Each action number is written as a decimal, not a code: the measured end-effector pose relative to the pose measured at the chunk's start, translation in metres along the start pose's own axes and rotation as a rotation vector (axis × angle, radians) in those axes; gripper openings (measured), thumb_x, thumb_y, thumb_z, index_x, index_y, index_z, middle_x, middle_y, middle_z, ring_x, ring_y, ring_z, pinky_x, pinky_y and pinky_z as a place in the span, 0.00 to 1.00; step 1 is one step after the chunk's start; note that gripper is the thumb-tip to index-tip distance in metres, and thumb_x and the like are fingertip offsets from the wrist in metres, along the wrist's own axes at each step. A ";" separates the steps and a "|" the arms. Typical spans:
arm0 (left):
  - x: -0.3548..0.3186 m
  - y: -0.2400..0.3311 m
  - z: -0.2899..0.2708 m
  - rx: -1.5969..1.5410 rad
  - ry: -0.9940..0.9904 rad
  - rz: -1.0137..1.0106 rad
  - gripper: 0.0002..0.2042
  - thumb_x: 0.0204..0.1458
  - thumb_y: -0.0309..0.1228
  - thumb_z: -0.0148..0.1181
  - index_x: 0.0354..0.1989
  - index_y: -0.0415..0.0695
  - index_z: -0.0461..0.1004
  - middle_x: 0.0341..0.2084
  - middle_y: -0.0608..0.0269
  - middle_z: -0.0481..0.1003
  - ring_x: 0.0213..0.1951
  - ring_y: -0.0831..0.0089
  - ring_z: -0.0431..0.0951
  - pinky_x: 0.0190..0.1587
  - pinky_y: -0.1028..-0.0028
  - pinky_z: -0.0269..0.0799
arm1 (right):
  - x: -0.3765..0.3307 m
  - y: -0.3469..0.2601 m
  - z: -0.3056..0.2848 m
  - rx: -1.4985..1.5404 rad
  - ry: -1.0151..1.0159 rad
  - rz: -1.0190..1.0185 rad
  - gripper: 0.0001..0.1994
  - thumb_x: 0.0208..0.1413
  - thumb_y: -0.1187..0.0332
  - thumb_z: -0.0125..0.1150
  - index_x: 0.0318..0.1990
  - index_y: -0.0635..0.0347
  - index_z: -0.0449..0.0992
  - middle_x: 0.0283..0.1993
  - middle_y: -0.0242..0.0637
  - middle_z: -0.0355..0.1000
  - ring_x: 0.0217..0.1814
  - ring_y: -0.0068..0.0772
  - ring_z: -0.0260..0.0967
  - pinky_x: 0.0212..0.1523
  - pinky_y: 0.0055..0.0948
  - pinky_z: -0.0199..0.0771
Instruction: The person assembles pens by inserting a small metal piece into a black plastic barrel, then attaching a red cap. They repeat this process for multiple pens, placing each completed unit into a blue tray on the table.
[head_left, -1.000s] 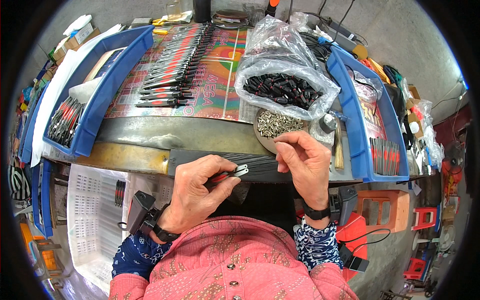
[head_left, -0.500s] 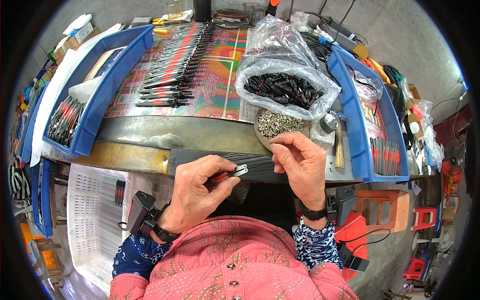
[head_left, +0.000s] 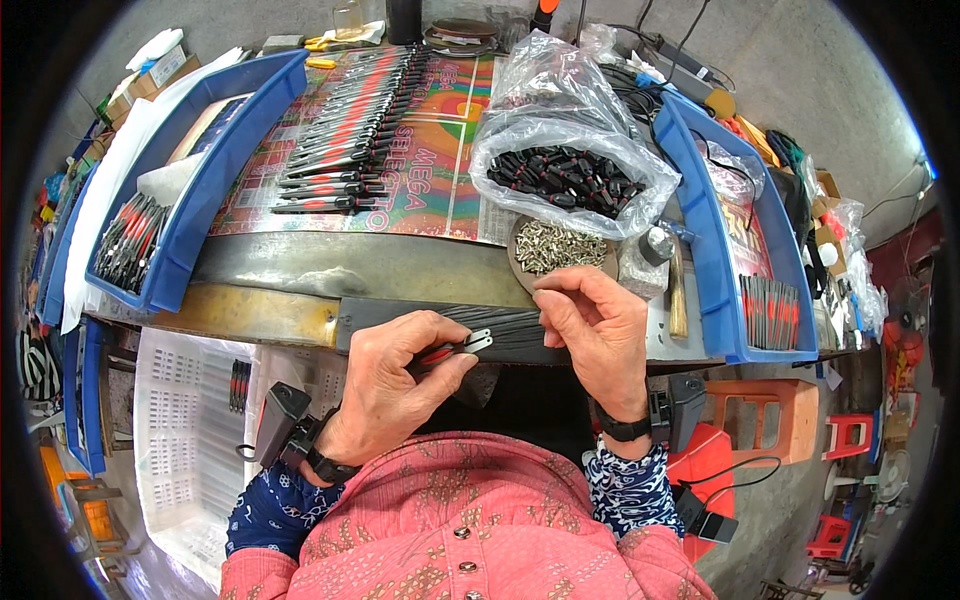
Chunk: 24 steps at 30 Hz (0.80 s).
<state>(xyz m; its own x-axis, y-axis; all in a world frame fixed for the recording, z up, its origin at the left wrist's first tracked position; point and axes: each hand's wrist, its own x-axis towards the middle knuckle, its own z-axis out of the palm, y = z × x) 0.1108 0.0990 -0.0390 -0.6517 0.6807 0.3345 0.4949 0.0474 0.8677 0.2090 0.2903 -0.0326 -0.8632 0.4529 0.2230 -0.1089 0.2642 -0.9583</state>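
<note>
The left hand [head_left: 395, 385] is being kept closed around a small red-and-black tool [head_left: 452, 349], pinched between thumb and fingers just above the dark front edge of the tabletop [head_left: 330, 262]; its pale metal tip is being pointed to the right and slightly up in the picture, toward the right hand, and its long axis is lying nearly level, along the tabletop's front edge; the rear of the handle is hidden in the palm.

The right hand [head_left: 592, 325] — seen a second earlier raised over the dish with fingertips gathered — is now being held lower and nearer the tool's tip; the fingertips are curled together at the rim of the round dish of small silvery screws [head_left: 556, 246]; whether a screw is being pinched cannot be told, as the fingertips are turned away. The left hand and tool are being held where they were; the change is judged to mean that a small part has been fetched and is being brought to the tip.

Behind the dish a clear bag of black parts [head_left: 570, 178] is lying open; finished tools are laid in rows on a colourful sheet [head_left: 350, 140] — blue trays [head_left: 215, 170] are flanking it.
</note>
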 end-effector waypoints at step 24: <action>0.001 -0.001 -0.001 -0.020 -0.014 -0.003 0.08 0.46 0.20 0.67 0.35 0.35 0.77 0.21 0.68 0.73 0.23 0.85 0.69 0.27 0.82 0.66 | 0.005 0.003 0.003 0.005 0.025 -0.016 0.07 0.60 0.72 0.62 0.39 0.68 0.77 0.26 0.27 0.71 0.23 0.13 0.65 0.23 0.16 0.65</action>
<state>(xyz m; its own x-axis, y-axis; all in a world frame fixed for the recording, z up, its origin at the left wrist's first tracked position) 0.1096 0.0992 -0.0391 -0.6449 0.6907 0.3271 0.4814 0.0348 0.8758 0.2028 0.2911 -0.0346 -0.8488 0.4698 0.2424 -0.1249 0.2673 -0.9555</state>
